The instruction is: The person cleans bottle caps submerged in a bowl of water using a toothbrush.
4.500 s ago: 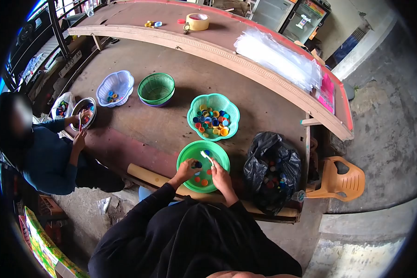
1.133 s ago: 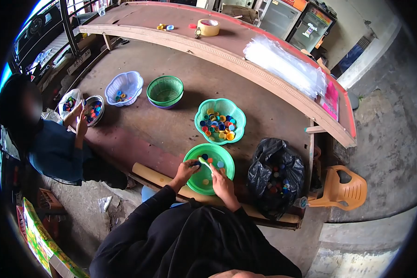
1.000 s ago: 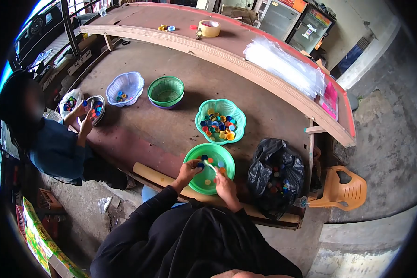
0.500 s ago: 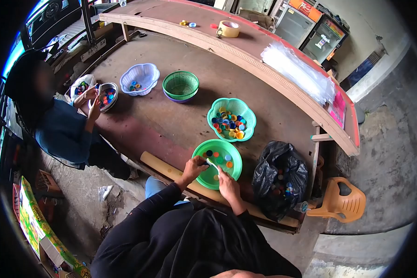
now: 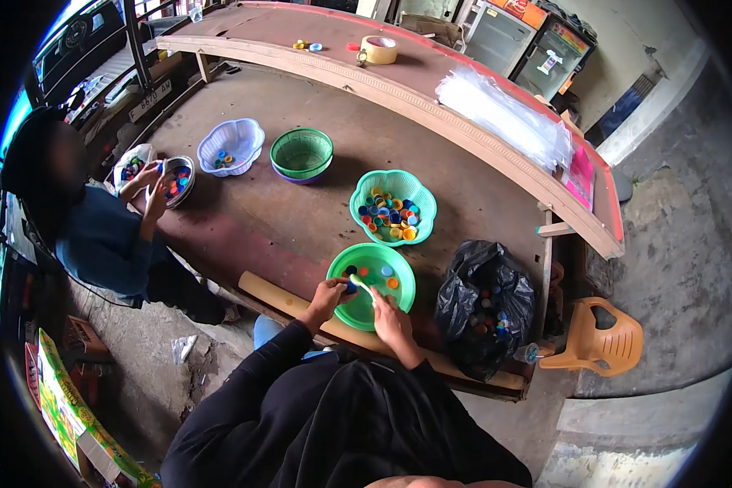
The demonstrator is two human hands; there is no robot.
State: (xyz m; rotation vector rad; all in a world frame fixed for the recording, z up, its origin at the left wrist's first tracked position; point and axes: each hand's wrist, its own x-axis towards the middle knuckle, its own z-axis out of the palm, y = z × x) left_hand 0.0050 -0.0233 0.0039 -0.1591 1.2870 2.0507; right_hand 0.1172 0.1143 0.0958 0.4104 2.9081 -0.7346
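My left hand (image 5: 327, 299) pinches a dark blue bottle cap (image 5: 350, 287) above the near left side of a green basin (image 5: 410, 291). In my right hand (image 5: 392, 322) is a white toothbrush (image 5: 364, 285), its pale green head close to the cap; whether they touch I cannot tell. Several loose caps, among them an orange cap (image 5: 393, 283) and a light blue cap (image 5: 387, 271), lie in the basin. Just beyond it stands a turquoise scalloped basket (image 5: 430, 210) holding many colourful caps. To the right, a black plastic bag (image 5: 455, 313) sits open with more caps inside.
Across the table, a person (image 5: 102, 240) handles caps over a metal bowl (image 5: 189, 192). A lilac basket (image 5: 248, 134) and stacked green baskets (image 5: 321, 145) stand farther back. A raised wooden ledge (image 5: 382, 96) carries tape (image 5: 379, 54) and clear plastic bags (image 5: 504, 122). An orange chair (image 5: 598, 337) is at right.
The whole view has shifted slightly, so the table things sit a little farther left. Both hands stay over the basin, and the blue cap in my left hand now shows more clearly.
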